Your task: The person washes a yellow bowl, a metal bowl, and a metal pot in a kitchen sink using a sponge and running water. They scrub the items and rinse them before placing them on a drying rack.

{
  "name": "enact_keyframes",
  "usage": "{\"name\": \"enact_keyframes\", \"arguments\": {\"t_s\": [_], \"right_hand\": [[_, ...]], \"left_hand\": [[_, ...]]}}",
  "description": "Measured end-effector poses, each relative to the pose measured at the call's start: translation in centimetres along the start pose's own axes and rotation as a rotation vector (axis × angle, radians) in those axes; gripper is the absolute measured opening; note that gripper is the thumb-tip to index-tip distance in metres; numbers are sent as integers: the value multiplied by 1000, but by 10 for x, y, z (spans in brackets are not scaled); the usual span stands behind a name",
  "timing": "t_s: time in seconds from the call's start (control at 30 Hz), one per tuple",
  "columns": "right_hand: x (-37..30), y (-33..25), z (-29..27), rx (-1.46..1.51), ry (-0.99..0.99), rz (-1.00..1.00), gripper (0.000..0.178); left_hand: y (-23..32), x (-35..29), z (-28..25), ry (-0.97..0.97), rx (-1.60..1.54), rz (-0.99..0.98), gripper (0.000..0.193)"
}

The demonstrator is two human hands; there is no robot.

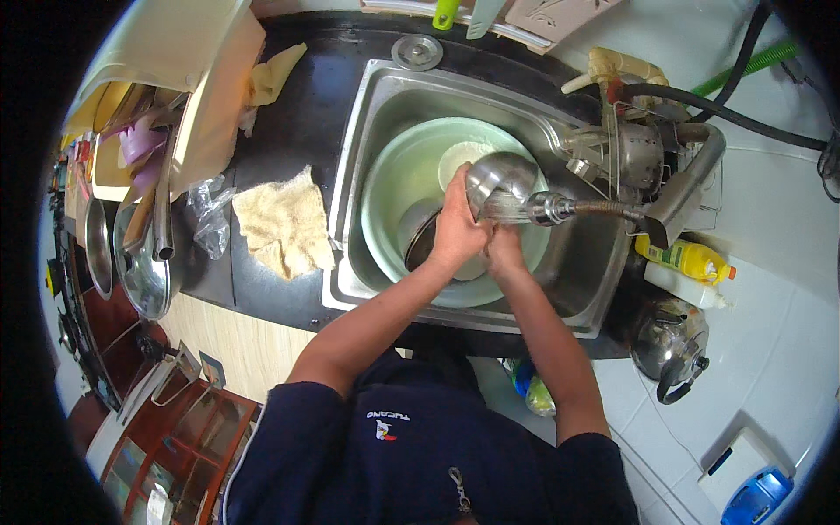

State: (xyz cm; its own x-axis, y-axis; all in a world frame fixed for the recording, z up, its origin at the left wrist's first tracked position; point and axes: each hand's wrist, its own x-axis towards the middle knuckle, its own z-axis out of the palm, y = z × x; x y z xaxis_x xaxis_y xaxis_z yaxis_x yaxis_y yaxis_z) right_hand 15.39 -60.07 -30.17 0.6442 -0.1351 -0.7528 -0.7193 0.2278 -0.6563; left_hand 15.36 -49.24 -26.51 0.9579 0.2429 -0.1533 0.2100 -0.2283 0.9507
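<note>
A shiny metal bowl (pixel 506 171) is tilted under the faucet head (pixel 549 208), and water streams into it. My left hand (pixel 461 226) grips the bowl's left side, fingers closed round its edge. Close beside it, my right hand (pixel 503 248) is at the bowl's near side, its fingers partly hidden under the stream. Below both hands is a pale green basin (pixel 385 166) standing in the steel sink. Inside the basin I see a whitish round dish (pixel 457 157) and a dark-mouthed metal pot or bowl (pixel 422 238), partly covered by my left wrist.
A beige cloth (pixel 282 226) lies on the dark counter left of the sink (pixel 352 188), near a crumpled plastic bag (pixel 210 214) and a cream rack with utensils. A drain strainer (pixel 417 52) sits behind. At right are a yellow bottle (pixel 682 259) and a metal kettle (pixel 669 341).
</note>
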Motion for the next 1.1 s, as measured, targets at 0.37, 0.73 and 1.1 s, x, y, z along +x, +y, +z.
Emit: {"name": "enact_keyframes", "arguments": {"t_s": [0.37,0.73,1.1], "right_hand": [[4,13,-2,-343,74,-240,46],[34,17,-43,-625,39,-308,41],[30,5,-32,-709,-21,-536,35]], "left_hand": [[-4,1,-4,-27,-15,31,71],[-2,7,-14,-224,47,-118,72],[-2,21,-34,-384,-75,-207,74]]}}
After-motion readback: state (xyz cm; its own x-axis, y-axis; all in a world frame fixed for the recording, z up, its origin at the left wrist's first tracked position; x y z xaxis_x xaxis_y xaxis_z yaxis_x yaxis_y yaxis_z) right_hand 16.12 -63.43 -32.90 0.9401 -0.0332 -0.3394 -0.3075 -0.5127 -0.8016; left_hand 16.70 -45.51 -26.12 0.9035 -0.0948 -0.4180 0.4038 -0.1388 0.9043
